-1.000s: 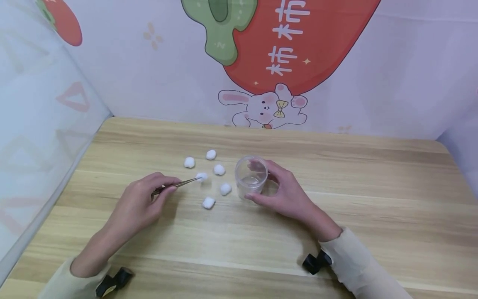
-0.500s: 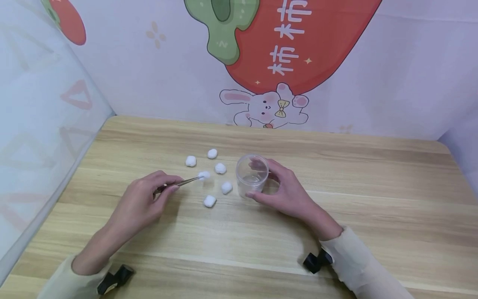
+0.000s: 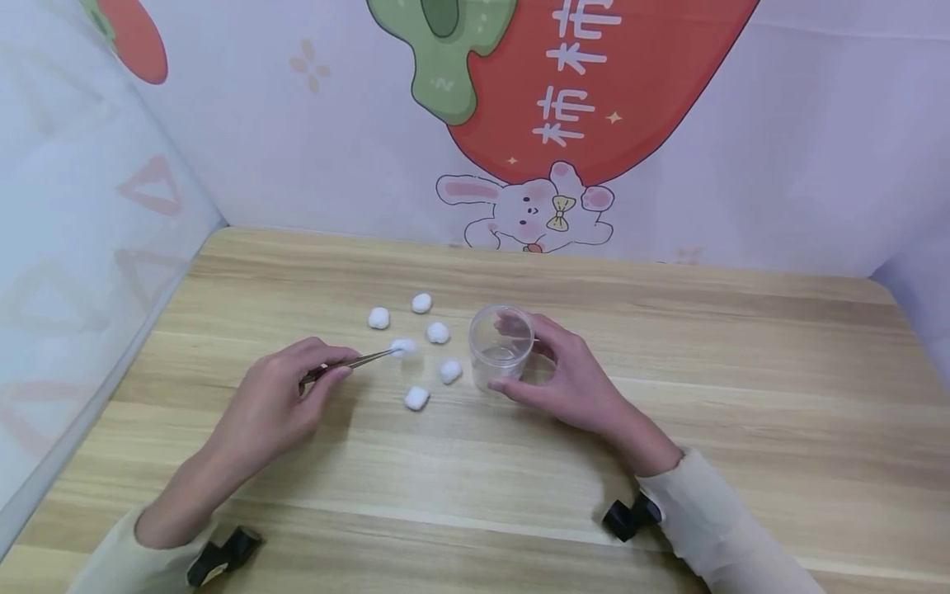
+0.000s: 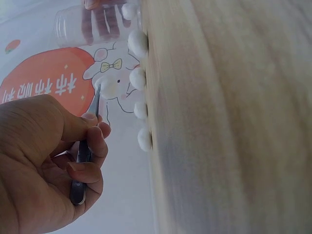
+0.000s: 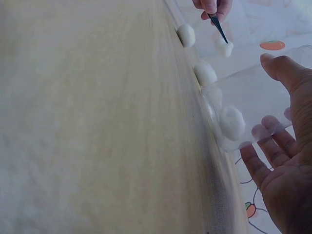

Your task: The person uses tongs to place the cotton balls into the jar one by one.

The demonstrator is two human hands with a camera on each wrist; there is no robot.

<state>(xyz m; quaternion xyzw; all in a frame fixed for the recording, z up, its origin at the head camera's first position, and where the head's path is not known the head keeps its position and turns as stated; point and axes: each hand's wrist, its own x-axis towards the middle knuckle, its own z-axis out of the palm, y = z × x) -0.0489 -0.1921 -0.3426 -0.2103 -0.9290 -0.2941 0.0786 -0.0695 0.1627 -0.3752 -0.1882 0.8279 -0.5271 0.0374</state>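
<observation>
My left hand (image 3: 278, 404) pinches a pair of metal tweezers (image 3: 356, 362) between thumb and fingers. The tips grip a white cotton ball (image 3: 402, 347), and the left wrist view shows this cotton ball (image 4: 108, 87) raised off the tabletop. Several more cotton balls (image 3: 438, 333) lie loosely scattered around it on the table. Just right of them stands a clear plastic cup (image 3: 491, 356), its mouth facing up. Thumb and fingers of my right hand (image 3: 567, 379) curl around the cup from the right side. Through its clear wall, the right wrist view shows a white ball (image 5: 232, 123).
The wood-grain table (image 3: 475, 487) runs back to a printed cloth (image 3: 356, 148) hanging upright behind it. Another pale cloth (image 3: 67, 247) hangs along the left edge. A black wrist device sits on each sleeve (image 3: 720, 520).
</observation>
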